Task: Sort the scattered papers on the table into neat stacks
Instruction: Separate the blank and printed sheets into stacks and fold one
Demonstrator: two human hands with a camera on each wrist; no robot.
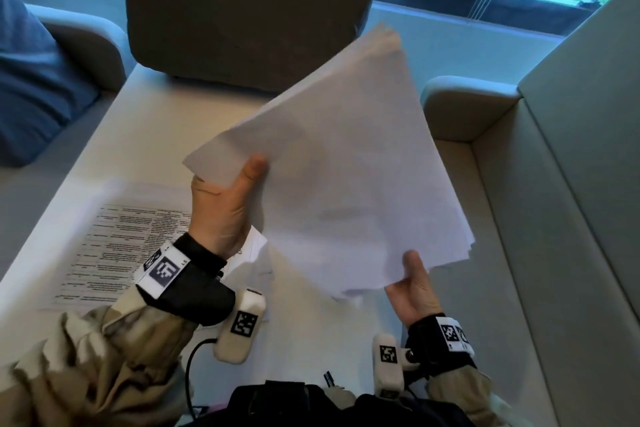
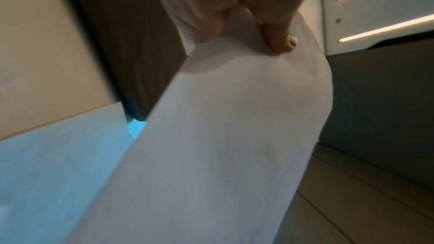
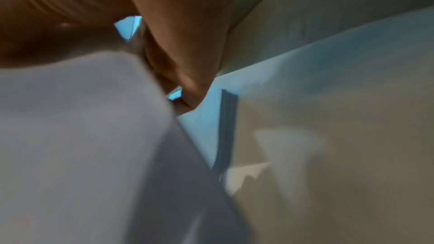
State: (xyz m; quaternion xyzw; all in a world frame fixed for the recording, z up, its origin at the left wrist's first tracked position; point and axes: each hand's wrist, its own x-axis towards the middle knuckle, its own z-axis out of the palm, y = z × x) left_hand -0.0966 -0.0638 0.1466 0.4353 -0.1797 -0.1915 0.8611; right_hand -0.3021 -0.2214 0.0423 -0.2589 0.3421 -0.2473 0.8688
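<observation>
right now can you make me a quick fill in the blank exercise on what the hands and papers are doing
1. The bundle of papers is held up by ____ hands.
2. The left hand pinches the bundle with its ____ on top.
3. The printed sheet lies flat on the ____.
4. The printed sheet is nearest the ____ hand.

Missing words: both; thumb; table; left

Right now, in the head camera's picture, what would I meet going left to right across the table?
Printed text sheet lying flat → left hand → lifted sheaf of white papers → right hand.
</observation>
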